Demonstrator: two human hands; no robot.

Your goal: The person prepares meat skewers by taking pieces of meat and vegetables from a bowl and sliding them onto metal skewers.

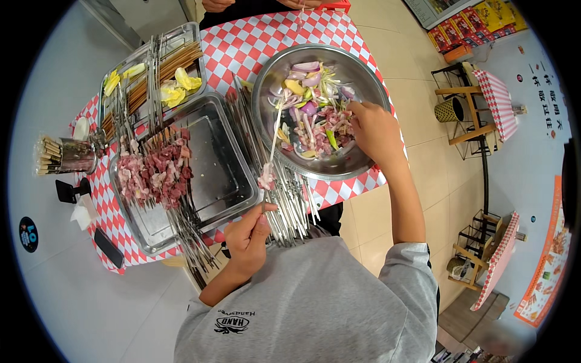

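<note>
My left hand [248, 238] holds a metal skewer [275, 131] near its lower end, with pieces of raw meat [266, 176] threaded low on it. The fingers of my right hand [374, 129] are in a large steel bowl [262, 68], touching the cut raw meat [336, 122] at its right side; whether they grip a piece is hidden. Sliced onion [308, 79] and other cut vegetables lie with the meat. A bundle of bare metal skewers [290, 208] lies between the bowl and a steel tray [245, 195], which bears many loaded meat skewers [156, 170].
Behind, another tray [197, 31] holds wooden skewers [170, 70], metal skewers and lettuce leaves [179, 90]. Left are a steel container [79, 154] of sticks, a black stand [68, 190] and a phone [109, 247]. Another person's hands [218, 4] show across the checked table [231, 41].
</note>
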